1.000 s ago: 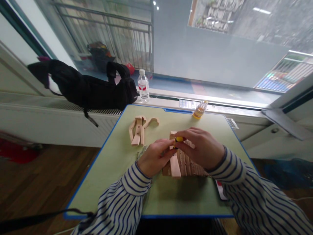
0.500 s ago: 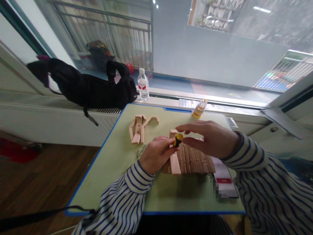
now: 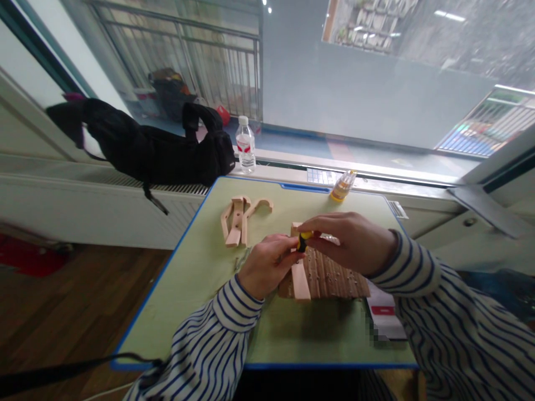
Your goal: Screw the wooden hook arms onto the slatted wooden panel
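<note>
My left hand [image 3: 264,266] is closed around the lower part of a screwdriver [image 3: 302,243] with a black and yellow handle. With thumb and fingers, my right hand [image 3: 353,240] pinches the handle's yellow top end. The shaft is hidden from me. Under the screwdriver lies a pale wooden strip [image 3: 301,283], partly covered by my hands. That strip rests on a piece of brown corrugated cardboard [image 3: 336,274] dotted with small holes. Left of my hands, several curved wooden pieces [image 3: 237,221] with holes lie close together on the table.
The light-green table [image 3: 188,301] has a blue edge. A phone-like flat object [image 3: 382,309] lies right of the cardboard. Near the back edge stands a small bottle of amber liquid [image 3: 343,186]. On the sill are a water bottle [image 3: 245,146] and a black bag [image 3: 163,153].
My right hand has come down and left onto the handle, and its fingers have closed on the yellow top end. My left hand has stayed in place on the screwdriver.
</note>
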Demonstrator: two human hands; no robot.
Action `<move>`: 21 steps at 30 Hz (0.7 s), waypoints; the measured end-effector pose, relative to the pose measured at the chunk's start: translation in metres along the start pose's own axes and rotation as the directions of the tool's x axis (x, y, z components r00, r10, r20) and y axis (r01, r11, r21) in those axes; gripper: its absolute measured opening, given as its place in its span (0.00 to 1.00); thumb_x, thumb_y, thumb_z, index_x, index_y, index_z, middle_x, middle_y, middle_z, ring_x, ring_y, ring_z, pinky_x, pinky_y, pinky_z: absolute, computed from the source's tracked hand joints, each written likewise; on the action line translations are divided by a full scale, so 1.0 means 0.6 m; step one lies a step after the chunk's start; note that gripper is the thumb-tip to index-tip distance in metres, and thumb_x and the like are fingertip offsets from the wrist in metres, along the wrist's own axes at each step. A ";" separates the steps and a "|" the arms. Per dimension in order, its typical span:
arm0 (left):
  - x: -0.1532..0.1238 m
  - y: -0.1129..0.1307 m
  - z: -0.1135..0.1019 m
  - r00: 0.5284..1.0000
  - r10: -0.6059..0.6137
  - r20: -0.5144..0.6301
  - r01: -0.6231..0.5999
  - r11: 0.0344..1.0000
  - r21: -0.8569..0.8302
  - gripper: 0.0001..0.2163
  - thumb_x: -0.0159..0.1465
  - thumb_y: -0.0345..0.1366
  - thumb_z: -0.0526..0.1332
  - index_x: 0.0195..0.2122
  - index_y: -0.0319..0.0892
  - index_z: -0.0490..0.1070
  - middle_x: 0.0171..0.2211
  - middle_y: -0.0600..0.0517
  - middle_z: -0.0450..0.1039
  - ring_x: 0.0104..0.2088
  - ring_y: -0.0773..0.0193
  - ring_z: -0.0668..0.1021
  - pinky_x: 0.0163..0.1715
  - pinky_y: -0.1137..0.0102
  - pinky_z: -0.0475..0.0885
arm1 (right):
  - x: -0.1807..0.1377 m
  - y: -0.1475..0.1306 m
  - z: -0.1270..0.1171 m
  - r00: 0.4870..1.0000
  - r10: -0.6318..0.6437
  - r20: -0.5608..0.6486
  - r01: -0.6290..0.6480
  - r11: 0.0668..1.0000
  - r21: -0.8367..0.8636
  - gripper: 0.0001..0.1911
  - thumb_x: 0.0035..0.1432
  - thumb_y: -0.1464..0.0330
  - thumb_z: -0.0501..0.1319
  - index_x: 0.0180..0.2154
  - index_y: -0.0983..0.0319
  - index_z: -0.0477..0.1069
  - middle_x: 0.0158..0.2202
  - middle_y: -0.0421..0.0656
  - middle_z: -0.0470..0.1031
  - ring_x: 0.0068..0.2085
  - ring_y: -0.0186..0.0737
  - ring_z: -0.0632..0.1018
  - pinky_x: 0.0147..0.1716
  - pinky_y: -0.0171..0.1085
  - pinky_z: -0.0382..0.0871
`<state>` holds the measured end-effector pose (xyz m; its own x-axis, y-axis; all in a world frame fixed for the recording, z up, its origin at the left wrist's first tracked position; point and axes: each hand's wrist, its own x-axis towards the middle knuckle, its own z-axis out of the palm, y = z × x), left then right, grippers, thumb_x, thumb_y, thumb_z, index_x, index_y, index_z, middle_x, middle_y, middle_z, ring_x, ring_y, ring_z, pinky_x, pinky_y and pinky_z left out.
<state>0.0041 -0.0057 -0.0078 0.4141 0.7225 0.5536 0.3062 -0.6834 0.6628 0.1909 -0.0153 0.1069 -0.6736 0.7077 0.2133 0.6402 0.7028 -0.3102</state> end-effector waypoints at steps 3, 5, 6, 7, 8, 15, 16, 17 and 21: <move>0.002 0.002 0.000 1.000 0.011 0.014 -0.011 1.000 0.003 0.08 0.61 0.34 0.61 0.42 0.42 0.72 0.39 0.47 0.76 0.40 0.61 0.77 0.42 0.63 0.74 | -0.004 -0.001 0.000 1.000 0.014 -0.020 -0.014 1.000 -0.013 0.11 0.59 0.69 0.55 0.42 0.63 0.72 0.37 0.45 0.77 0.35 0.35 0.76 0.35 0.34 0.67; 0.004 0.003 -0.001 0.999 0.015 0.028 -0.016 1.000 0.005 0.09 0.61 0.34 0.60 0.42 0.42 0.72 0.39 0.47 0.76 0.41 0.60 0.77 0.42 0.63 0.73 | -0.005 -0.002 0.000 0.999 0.025 -0.028 -0.026 0.999 -0.024 0.11 0.59 0.68 0.55 0.42 0.63 0.72 0.35 0.44 0.77 0.35 0.34 0.75 0.35 0.34 0.67; 0.004 0.003 -0.002 0.999 0.017 0.036 -0.018 1.000 0.008 0.09 0.61 0.34 0.60 0.43 0.42 0.72 0.39 0.47 0.76 0.41 0.60 0.77 0.42 0.63 0.73 | -0.005 -0.002 0.000 0.999 0.031 -0.030 -0.032 0.999 -0.030 0.11 0.59 0.68 0.55 0.42 0.62 0.72 0.34 0.43 0.77 0.34 0.34 0.75 0.35 0.34 0.66; 0.005 0.003 -0.002 0.999 0.019 0.042 -0.019 1.000 0.012 0.09 0.61 0.33 0.60 0.43 0.42 0.71 0.39 0.47 0.76 0.41 0.60 0.77 0.42 0.64 0.73 | -0.005 -0.002 0.000 0.999 0.037 -0.030 -0.038 0.999 -0.035 0.11 0.59 0.67 0.56 0.42 0.62 0.72 0.34 0.43 0.76 0.34 0.34 0.75 0.34 0.34 0.66; 0.005 0.004 -0.003 0.999 0.020 0.048 -0.021 1.000 0.015 0.09 0.61 0.33 0.60 0.43 0.42 0.71 0.39 0.48 0.76 0.41 0.60 0.77 0.42 0.64 0.73 | -0.005 -0.001 0.000 0.999 0.041 -0.032 -0.042 0.998 -0.038 0.11 0.59 0.67 0.56 0.42 0.62 0.72 0.34 0.43 0.76 0.34 0.34 0.75 0.34 0.34 0.66; 0.007 0.003 -0.003 0.997 0.014 0.078 -0.015 1.000 0.005 0.09 0.62 0.32 0.59 0.44 0.42 0.71 0.40 0.48 0.76 0.42 0.61 0.77 0.43 0.66 0.72 | -0.005 0.000 0.002 0.998 0.044 -0.052 -0.047 0.997 -0.059 0.11 0.59 0.66 0.55 0.40 0.63 0.72 0.32 0.43 0.76 0.33 0.35 0.74 0.34 0.34 0.65; 0.007 0.003 -0.002 0.997 0.013 0.078 -0.013 1.000 0.000 0.09 0.62 0.32 0.59 0.44 0.42 0.71 0.40 0.48 0.76 0.42 0.61 0.76 0.43 0.66 0.72 | -0.005 0.000 0.003 0.997 0.045 -0.056 -0.049 0.997 -0.061 0.11 0.60 0.66 0.55 0.40 0.63 0.72 0.32 0.43 0.76 0.33 0.34 0.74 0.34 0.34 0.65; 0.007 0.003 -0.002 0.997 0.012 0.079 -0.012 1.000 -0.003 0.09 0.62 0.32 0.59 0.44 0.42 0.71 0.40 0.48 0.76 0.42 0.61 0.76 0.44 0.66 0.72 | -0.005 0.000 0.003 0.997 0.046 -0.060 -0.050 0.997 -0.063 0.11 0.60 0.66 0.55 0.40 0.63 0.72 0.33 0.43 0.76 0.33 0.34 0.74 0.34 0.34 0.65; 0.008 0.004 -0.003 0.996 0.008 0.094 -0.008 1.000 0.002 0.09 0.63 0.32 0.58 0.45 0.42 0.71 0.40 0.48 0.76 0.43 0.61 0.76 0.44 0.66 0.72 | -0.004 -0.001 0.003 0.997 0.053 -0.063 -0.057 0.996 -0.071 0.12 0.60 0.65 0.54 0.40 0.63 0.72 0.32 0.43 0.76 0.32 0.34 0.74 0.33 0.34 0.65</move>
<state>0.0052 -0.0038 -0.0026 0.4954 0.7039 0.5089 0.3044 -0.6894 0.6573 0.1913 -0.0177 0.1048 -0.6140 0.7471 0.2546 0.7023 0.6644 -0.2557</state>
